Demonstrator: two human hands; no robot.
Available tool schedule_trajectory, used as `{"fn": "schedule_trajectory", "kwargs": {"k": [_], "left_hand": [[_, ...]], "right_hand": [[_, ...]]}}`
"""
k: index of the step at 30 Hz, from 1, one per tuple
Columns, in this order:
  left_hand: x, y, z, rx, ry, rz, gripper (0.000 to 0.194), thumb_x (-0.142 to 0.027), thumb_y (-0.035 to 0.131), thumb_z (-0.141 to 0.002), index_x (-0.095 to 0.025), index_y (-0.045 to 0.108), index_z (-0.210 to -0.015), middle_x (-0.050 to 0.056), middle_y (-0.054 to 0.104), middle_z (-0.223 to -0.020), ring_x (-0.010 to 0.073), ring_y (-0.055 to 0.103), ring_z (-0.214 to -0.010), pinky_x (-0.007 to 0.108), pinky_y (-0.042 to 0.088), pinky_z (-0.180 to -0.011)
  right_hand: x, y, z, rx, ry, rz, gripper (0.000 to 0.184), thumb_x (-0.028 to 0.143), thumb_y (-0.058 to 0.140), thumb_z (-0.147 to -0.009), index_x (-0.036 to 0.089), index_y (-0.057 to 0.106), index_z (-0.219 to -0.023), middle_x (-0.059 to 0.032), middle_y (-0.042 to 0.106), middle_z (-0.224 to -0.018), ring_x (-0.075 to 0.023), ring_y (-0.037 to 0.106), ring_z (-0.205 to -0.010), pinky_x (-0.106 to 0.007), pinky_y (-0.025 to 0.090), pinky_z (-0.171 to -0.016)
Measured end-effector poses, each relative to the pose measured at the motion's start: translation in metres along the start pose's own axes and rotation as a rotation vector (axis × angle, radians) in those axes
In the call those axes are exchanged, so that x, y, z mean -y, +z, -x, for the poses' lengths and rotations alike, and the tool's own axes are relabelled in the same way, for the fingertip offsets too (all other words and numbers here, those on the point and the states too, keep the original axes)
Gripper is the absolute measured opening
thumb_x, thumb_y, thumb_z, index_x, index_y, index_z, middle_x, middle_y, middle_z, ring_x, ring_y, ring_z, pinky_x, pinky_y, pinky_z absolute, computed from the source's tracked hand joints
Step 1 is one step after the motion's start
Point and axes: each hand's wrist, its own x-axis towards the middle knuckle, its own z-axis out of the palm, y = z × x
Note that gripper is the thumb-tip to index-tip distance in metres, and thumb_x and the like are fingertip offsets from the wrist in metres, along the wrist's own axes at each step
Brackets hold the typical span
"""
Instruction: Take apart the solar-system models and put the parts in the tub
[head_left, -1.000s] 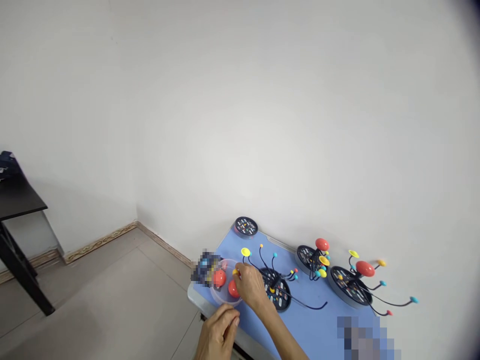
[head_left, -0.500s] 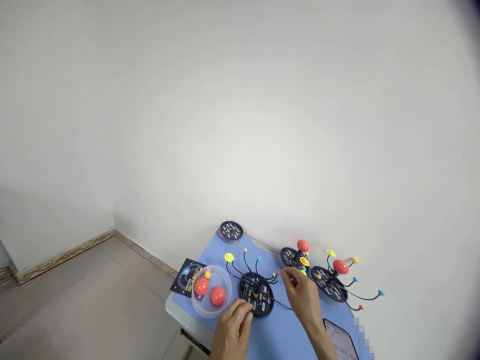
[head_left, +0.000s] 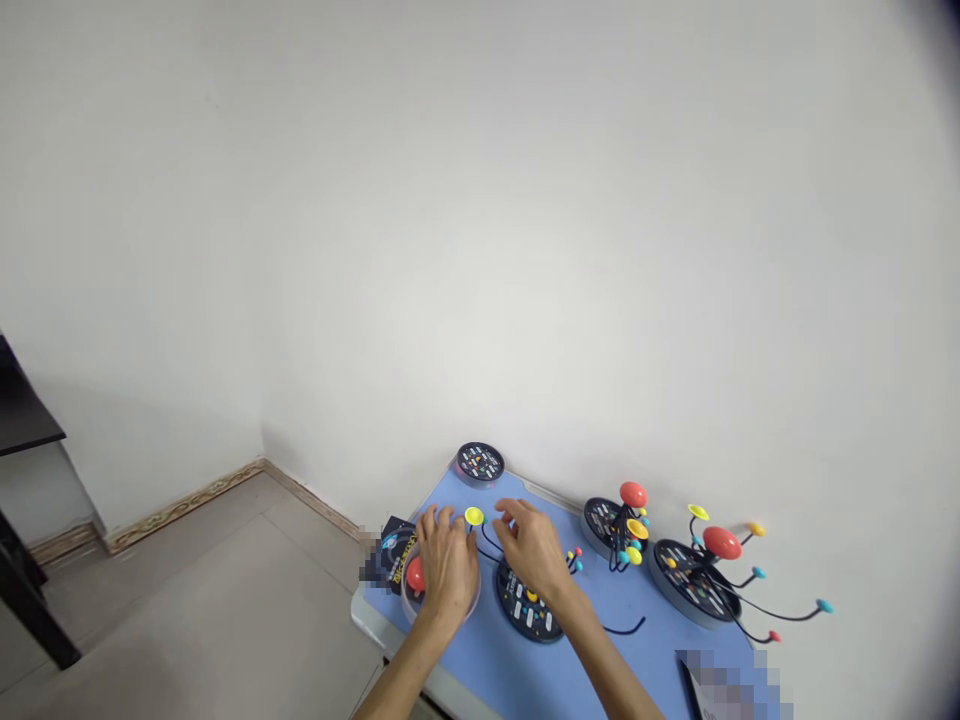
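My left hand (head_left: 448, 562) hovers over a clear round dish (head_left: 411, 598) that holds a red ball (head_left: 415, 573); its fingers are partly spread and nothing shows in them. My right hand (head_left: 532, 549) is over a black disc base (head_left: 529, 608) with thin black arms, its fingertips close to the arm that carries a yellow cap (head_left: 474, 516). The fingers are curled, and I cannot make out whether they grip the arm.
On the blue table (head_left: 592, 650) stand two more disc models with red, yellow and blue balls (head_left: 626, 520) (head_left: 705, 575), and a bare disc (head_left: 480, 461) at the far corner. A dark card (head_left: 394, 545) lies beside the dish. A white wall is behind, tiled floor to the left.
My left hand moved from the table's near edge up over the dish. My right hand swung left, from the middle models to the yellow-capped arm. The view shifted slightly.
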Motion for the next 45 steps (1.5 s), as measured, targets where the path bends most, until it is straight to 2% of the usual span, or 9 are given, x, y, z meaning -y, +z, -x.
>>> {"fn": "schedule_trajectory", "kwargs": {"k": [4,9,14,18,30,34,38,41,45], "left_hand": [[-0.002,-0.001,-0.004,0.035,0.006,0.002,0.024,-0.009,0.051,-0.088,-0.017,0.073,-0.091,0.009,0.069,-0.104,0.03,0.055,-0.109,0.055,0.035,-0.107],[-0.004,-0.004,-0.005,0.018,-0.019,0.112,0.024,-0.008,0.053,-0.088,-0.018,0.074,-0.092,0.006,0.073,-0.101,0.0287,0.057,-0.106,0.056,0.029,-0.111],[-0.006,-0.005,-0.007,0.015,-0.011,0.2,0.028,-0.004,0.052,-0.085,-0.022,0.073,-0.083,0.003,0.073,-0.092,0.0259,0.059,-0.1,0.056,0.027,-0.113],[-0.007,-0.003,-0.008,0.009,-0.001,0.242,0.029,-0.003,0.051,-0.084,-0.022,0.073,-0.079,0.003,0.073,-0.089,0.0255,0.059,-0.099,0.056,0.026,-0.113],[-0.01,-0.006,-0.011,0.068,0.002,0.307,0.035,0.0,0.048,-0.083,-0.024,0.074,-0.077,0.002,0.073,-0.076,0.0259,0.06,-0.098,0.055,0.03,-0.111],[-0.01,-0.005,-0.011,0.09,0.0,0.302,0.036,-0.001,0.049,-0.084,-0.025,0.075,-0.079,0.002,0.074,-0.078,0.0267,0.061,-0.1,0.055,0.03,-0.111],[-0.003,0.001,-0.009,0.113,0.004,0.277,0.029,-0.007,0.054,-0.084,-0.026,0.076,-0.08,0.003,0.076,-0.083,0.0274,0.062,-0.101,0.056,0.031,-0.111],[0.0,0.002,-0.007,0.129,0.001,0.256,0.025,-0.011,0.056,-0.085,-0.025,0.076,-0.079,0.003,0.077,-0.092,0.0279,0.062,-0.102,0.058,0.032,-0.11],[-0.003,-0.001,-0.007,0.156,0.034,0.261,0.024,-0.015,0.056,-0.087,-0.026,0.076,-0.079,0.002,0.077,-0.1,0.0288,0.06,-0.104,0.06,0.03,-0.11]], "right_hand": [[0.016,0.012,-0.016,0.129,-0.055,0.112,0.036,0.023,0.051,-0.089,0.021,0.064,-0.123,-0.0097,0.069,-0.109,-0.0188,0.065,-0.087,-0.027,0.038,-0.073],[0.017,0.013,-0.024,0.213,-0.093,0.199,0.023,0.022,0.048,-0.092,0.02,0.068,-0.102,-0.0083,0.07,-0.097,-0.0191,0.063,-0.087,-0.026,0.033,-0.069],[0.011,0.01,-0.025,0.223,-0.139,0.179,0.02,0.02,0.052,-0.088,0.02,0.066,-0.103,-0.0057,0.07,-0.096,-0.0171,0.061,-0.085,-0.025,0.03,-0.069],[0.011,0.007,-0.025,0.252,-0.168,0.227,0.015,0.022,0.051,-0.089,0.02,0.066,-0.092,-0.0046,0.069,-0.09,-0.0156,0.059,-0.078,-0.026,0.027,-0.065],[0.008,0.015,-0.019,0.198,-0.153,0.274,0.022,0.013,0.046,-0.088,0.018,0.064,-0.101,-0.0077,0.066,-0.097,-0.0182,0.059,-0.082,-0.027,0.032,-0.068],[0.004,0.013,-0.014,0.242,-0.307,0.292,0.032,0.002,0.045,-0.082,0.017,0.06,-0.106,-0.0085,0.062,-0.102,-0.0197,0.057,-0.093,-0.026,0.037,-0.075],[-0.002,0.003,-0.015,0.208,-0.4,0.105,0.043,-0.004,0.041,-0.08,0.018,0.056,-0.115,-0.0083,0.058,-0.112,-0.0173,0.056,-0.099,-0.025,0.042,-0.084],[-0.004,-0.007,-0.019,0.137,-0.363,-0.024,0.042,0.0,0.038,-0.085,0.018,0.056,-0.119,-0.0091,0.058,-0.117,-0.0162,0.058,-0.097,-0.026,0.043,-0.086],[-0.006,-0.012,-0.024,0.089,-0.281,-0.093,0.037,0.005,0.044,-0.085,0.019,0.06,-0.115,-0.0065,0.063,-0.107,-0.0164,0.06,-0.09,-0.028,0.045,-0.083]]}}
